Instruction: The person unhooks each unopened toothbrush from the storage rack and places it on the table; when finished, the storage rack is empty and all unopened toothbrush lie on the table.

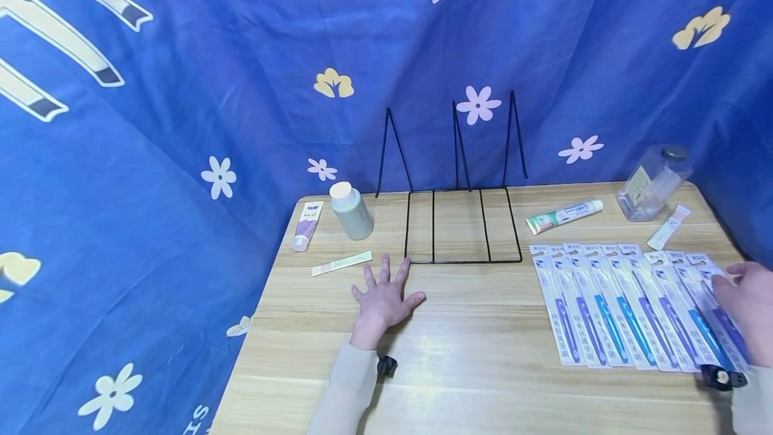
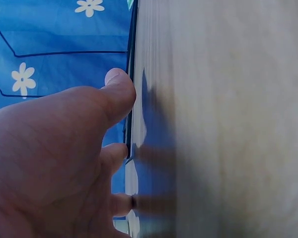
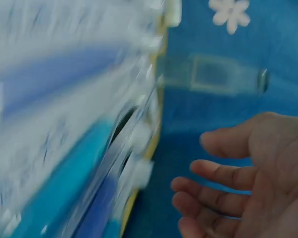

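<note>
My left hand has its fingers spread low over the wooden table, the fingertips near the front bar of a black wire rack. It holds nothing. At the right lies an overlapping row of several packaged toothbrushes, with purple, blue and teal handles. My right hand is beside the rightmost toothbrush pack in the head view. The right wrist view shows that hand with loosely bent fingers, nothing between them, and a gap to the blurred packs.
Behind the toothbrushes are a toothpaste tube, a clear bottle with a dark cap and a slim sachet. Back left are a purple-and-white tube, a white-capped bottle and another sachet. Blue cloth hangs behind.
</note>
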The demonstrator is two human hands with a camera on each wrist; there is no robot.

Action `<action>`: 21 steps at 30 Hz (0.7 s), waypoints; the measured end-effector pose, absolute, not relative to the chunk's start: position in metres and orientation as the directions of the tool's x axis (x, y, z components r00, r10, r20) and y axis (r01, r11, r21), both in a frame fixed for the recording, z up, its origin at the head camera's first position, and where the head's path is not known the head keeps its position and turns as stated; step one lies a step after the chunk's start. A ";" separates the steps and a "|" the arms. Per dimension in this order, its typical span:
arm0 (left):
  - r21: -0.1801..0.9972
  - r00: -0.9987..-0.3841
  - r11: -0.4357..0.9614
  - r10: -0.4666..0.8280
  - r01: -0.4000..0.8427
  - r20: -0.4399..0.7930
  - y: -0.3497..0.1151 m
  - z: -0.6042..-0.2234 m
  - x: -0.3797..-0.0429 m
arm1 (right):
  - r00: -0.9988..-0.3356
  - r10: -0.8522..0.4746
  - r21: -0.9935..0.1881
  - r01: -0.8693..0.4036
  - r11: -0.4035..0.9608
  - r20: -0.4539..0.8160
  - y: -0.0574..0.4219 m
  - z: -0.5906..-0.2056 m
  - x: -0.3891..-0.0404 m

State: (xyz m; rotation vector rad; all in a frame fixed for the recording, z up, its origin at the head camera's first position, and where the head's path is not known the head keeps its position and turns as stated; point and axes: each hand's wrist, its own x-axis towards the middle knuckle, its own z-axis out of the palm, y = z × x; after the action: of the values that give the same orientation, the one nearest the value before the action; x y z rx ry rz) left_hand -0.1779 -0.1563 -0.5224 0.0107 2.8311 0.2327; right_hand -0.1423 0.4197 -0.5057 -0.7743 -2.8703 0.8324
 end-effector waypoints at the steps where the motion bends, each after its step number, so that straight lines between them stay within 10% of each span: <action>1: 0.161 -0.955 0.987 0.031 -0.018 -0.295 -0.156 -0.522 -0.178 | -0.877 0.477 -0.487 0.444 0.752 -0.062 0.411 -0.501 -0.143; 21: 0.185 -0.954 0.982 0.030 -0.027 -0.299 -0.156 -0.521 -0.182 | -0.922 -0.180 -0.461 -0.332 0.823 0.341 0.206 -0.495 -0.170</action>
State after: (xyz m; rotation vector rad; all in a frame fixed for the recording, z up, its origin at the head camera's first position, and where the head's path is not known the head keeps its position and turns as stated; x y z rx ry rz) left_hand -0.1815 -0.1563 -0.5214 0.0027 2.8231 0.2687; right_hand -0.1695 0.2058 -0.4948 0.3912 -2.7231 0.7641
